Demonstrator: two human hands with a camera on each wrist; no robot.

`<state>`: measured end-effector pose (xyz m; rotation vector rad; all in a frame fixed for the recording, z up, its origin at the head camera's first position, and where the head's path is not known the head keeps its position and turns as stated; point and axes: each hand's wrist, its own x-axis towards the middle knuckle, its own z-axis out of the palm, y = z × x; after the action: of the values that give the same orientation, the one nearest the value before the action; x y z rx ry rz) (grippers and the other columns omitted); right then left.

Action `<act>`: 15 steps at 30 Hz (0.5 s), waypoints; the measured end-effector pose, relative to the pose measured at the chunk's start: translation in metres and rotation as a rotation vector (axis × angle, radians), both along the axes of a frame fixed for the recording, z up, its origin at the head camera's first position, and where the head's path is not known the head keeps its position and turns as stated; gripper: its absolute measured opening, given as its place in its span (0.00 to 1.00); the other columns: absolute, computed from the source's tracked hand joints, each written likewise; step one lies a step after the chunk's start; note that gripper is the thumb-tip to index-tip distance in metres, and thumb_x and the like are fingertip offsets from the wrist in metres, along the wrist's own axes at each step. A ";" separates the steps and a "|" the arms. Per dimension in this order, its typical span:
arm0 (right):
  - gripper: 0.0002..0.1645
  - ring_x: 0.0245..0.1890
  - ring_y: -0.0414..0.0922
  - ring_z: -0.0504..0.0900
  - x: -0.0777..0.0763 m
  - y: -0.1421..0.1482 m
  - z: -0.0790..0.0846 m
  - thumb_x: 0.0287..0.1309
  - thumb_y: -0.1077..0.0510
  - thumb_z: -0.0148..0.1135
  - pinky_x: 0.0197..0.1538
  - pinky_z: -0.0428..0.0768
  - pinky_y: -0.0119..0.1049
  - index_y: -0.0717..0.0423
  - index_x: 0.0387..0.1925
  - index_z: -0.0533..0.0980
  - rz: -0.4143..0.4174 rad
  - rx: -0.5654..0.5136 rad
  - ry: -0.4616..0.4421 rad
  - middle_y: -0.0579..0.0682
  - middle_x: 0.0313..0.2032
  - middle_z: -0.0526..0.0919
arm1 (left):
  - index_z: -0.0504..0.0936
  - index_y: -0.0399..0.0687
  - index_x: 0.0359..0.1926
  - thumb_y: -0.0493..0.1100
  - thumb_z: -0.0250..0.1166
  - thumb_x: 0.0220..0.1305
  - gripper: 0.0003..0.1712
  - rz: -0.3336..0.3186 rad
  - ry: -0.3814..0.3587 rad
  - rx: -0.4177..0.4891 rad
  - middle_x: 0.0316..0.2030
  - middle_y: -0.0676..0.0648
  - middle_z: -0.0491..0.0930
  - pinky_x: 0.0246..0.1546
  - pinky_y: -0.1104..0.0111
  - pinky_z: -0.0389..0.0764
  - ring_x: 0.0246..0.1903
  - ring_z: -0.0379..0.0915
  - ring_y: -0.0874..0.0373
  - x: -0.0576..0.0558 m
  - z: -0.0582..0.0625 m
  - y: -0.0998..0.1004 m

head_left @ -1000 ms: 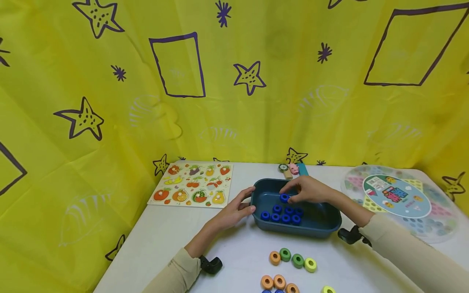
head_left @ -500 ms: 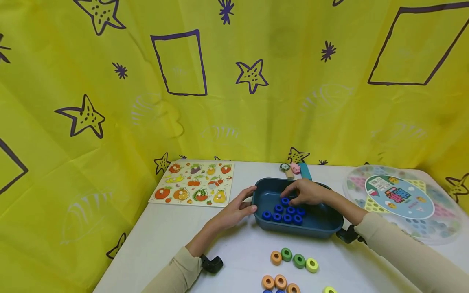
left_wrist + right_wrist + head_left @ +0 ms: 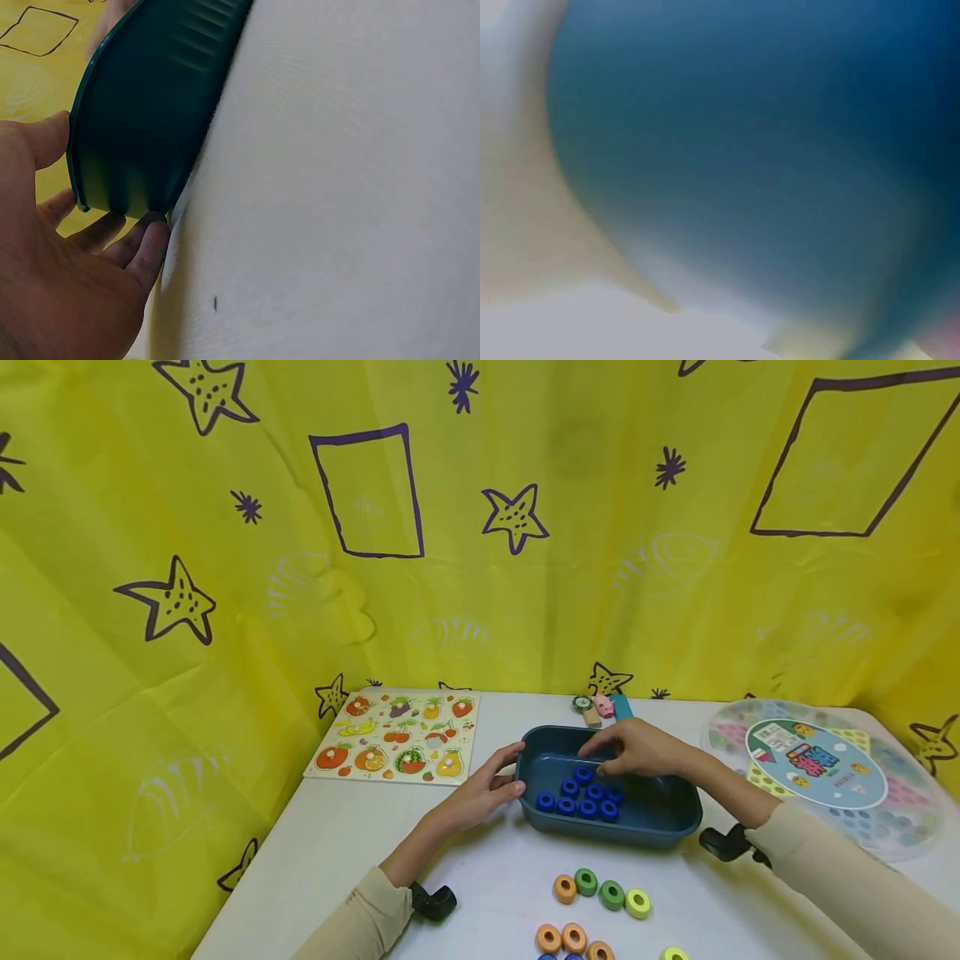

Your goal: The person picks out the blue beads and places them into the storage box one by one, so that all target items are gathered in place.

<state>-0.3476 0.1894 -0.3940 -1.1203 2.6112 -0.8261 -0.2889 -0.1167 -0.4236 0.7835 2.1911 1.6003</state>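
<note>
A dark blue-green plastic tub (image 3: 600, 830) stands on the white table. Inside it, several blue rings (image 3: 588, 807) lie grouped in rows, with a single blue ring (image 3: 583, 774) at the far end of the group. My left hand (image 3: 474, 795) holds the tub's left end; in the left wrist view the thumb (image 3: 51, 140) touches the rim and the other fingers bend against the end wall. Over the tub, my right hand (image 3: 637, 750) has thumb and index finger apart beside the single ring, holding nothing. The right wrist view shows mostly the blurred tub wall (image 3: 705, 150).
In front of the tub lie orange rings (image 3: 565, 888), green rings (image 3: 611, 895) and yellow rings (image 3: 637, 903), with more blue ones at the bottom edge. A fruit puzzle board (image 3: 397, 735) lies back left, a round clear package (image 3: 817, 764) right. Small toys (image 3: 603, 706) sit behind the tub.
My right hand lowered the single blue ring to the tub floor by the others and let go, then rose slightly and drew back right. The left hand stayed on the tub.
</note>
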 end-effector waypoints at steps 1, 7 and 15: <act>0.17 0.14 0.36 0.67 0.006 0.000 0.005 0.51 0.55 0.69 0.19 0.67 0.30 0.44 0.46 0.81 -0.007 -0.012 0.006 0.42 0.17 0.72 | 0.49 0.50 0.72 0.45 0.55 0.68 0.36 0.004 0.002 0.000 0.69 0.39 0.51 0.57 0.58 0.67 0.61 0.60 0.43 0.001 0.001 0.001; 0.15 0.17 0.34 0.69 0.064 -0.015 0.027 0.52 0.52 0.69 0.19 0.68 0.28 0.35 0.43 0.80 0.073 -0.146 0.075 0.37 0.22 0.75 | 0.49 0.55 0.72 0.44 0.54 0.69 0.35 0.022 -0.012 -0.008 0.69 0.42 0.51 0.57 0.57 0.66 0.61 0.60 0.44 -0.005 -0.009 0.002; 0.15 0.19 0.28 0.68 0.135 -0.040 0.006 0.53 0.55 0.67 0.19 0.71 0.25 0.39 0.44 0.80 0.303 -0.205 -0.130 0.35 0.38 0.82 | 0.50 0.65 0.71 0.46 0.54 0.69 0.34 0.038 0.002 -0.005 0.69 0.49 0.53 0.56 0.57 0.67 0.61 0.61 0.48 -0.016 -0.030 0.000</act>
<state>-0.2122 0.1498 -0.3877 -1.4183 2.2168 -1.0716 -0.3051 -0.1167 -0.4539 0.7463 2.2229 1.6123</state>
